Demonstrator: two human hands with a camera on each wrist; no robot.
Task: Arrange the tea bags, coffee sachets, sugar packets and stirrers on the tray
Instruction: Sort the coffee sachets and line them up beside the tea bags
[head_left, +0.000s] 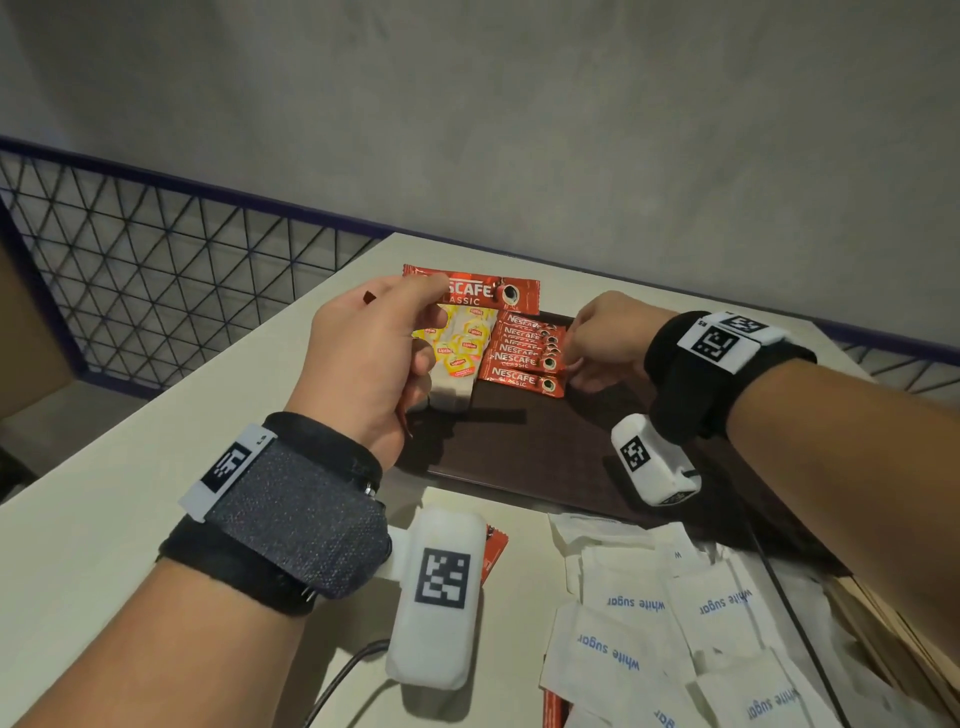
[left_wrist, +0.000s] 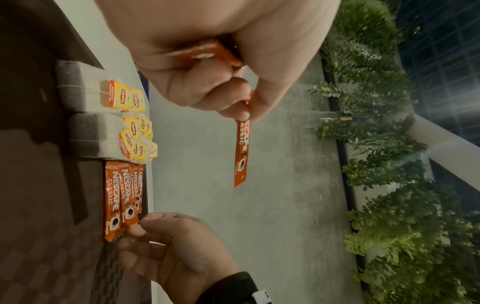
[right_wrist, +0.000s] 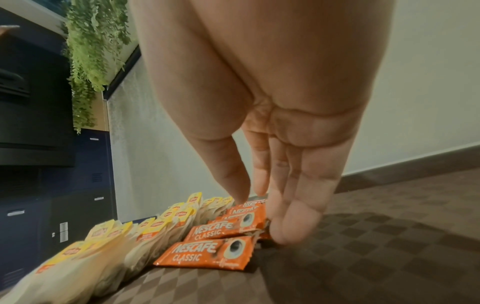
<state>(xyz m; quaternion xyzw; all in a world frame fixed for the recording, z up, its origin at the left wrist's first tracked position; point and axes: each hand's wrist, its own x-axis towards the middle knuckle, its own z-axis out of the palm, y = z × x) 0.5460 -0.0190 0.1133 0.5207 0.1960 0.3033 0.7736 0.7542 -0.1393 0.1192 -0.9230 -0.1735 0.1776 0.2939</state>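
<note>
While our left hand (head_left: 363, 358) pinches one coffee sachet (head_left: 485, 292) above the tray (head_left: 545, 457), our right hand (head_left: 605, 340), fingers straight, steadies the sachet row (head_left: 524, 358) beside the tea bags (head_left: 457, 345); a sloppy drop could knock the row crooked, and the sugar packets (head_left: 649, 623) wait on the counter (head_left: 104, 519)

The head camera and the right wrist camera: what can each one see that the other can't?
Only the head view shows the white sugar packets lying on the table off the tray, and the left hand pinching a raised coffee sachet.

Only the right wrist view shows the right hand's fingertips touching the ends of the sachets, and the hanging plants.

Both show the row of coffee sachets, the tea bags, the brown tray and the right hand.
</note>
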